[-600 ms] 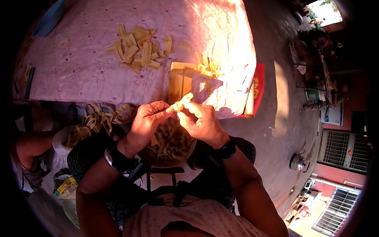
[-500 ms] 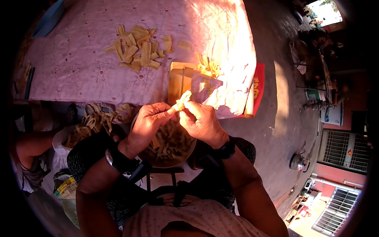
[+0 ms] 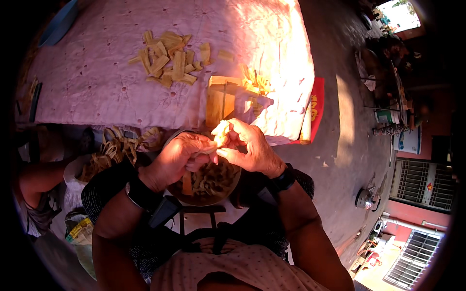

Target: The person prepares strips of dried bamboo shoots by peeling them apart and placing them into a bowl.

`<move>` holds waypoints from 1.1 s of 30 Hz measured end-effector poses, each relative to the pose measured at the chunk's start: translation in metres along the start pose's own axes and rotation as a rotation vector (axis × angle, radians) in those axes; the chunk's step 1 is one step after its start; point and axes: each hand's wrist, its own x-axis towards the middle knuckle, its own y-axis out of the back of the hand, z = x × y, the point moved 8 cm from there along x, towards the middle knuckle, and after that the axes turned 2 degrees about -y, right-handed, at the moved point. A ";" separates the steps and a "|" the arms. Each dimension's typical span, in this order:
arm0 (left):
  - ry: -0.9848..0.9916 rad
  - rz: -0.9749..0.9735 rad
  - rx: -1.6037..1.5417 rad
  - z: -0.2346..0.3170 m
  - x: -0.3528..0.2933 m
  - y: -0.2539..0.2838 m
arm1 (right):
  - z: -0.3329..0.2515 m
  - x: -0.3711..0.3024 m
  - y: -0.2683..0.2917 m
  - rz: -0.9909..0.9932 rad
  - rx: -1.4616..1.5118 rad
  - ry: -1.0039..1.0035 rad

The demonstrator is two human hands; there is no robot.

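Observation:
Between my hands, over a round basin (image 3: 238,185), is a folded pale yellow strip (image 3: 222,131) that looks like dried plant husk. My left hand (image 3: 174,160) pinches its lower left end. My right hand (image 3: 255,149) grips its right side between thumb and fingers, and the upper part is lit by the sun. Many curled pieces (image 3: 213,177) of similar material lie in the basin beneath. Just beyond my hands, a wooden block (image 3: 214,105) with a groove rests at the table edge. My fingers hide part of the strip.
A table with a pink cloth (image 3: 97,97) bears a pile of flat strips (image 3: 167,58) and a sunlit bunch of strips (image 3: 256,83). A white sack (image 3: 75,177) with long strips stands left, beside another person's leg (image 3: 43,177). A blue basin (image 3: 59,23) sits far left.
Both hands have come down slightly toward me with the strip, and the left fingers have curled in more around its end. The piles on the table have not moved.

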 end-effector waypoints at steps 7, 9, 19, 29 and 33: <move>-0.152 0.147 0.149 0.010 -0.007 0.012 | -0.007 0.000 -0.001 0.080 -0.295 0.157; -0.171 0.162 0.147 0.009 -0.007 0.011 | -0.008 0.000 -0.002 0.059 -0.312 0.171; -0.245 0.187 -0.031 0.011 -0.014 0.013 | 0.006 -0.006 0.008 0.072 0.072 -0.023; -0.541 0.068 0.037 0.046 -0.017 0.005 | 0.025 -0.007 -0.002 0.148 0.029 -0.130; -0.534 0.156 -0.040 0.045 -0.017 0.011 | 0.000 -0.004 -0.021 0.202 -0.310 0.144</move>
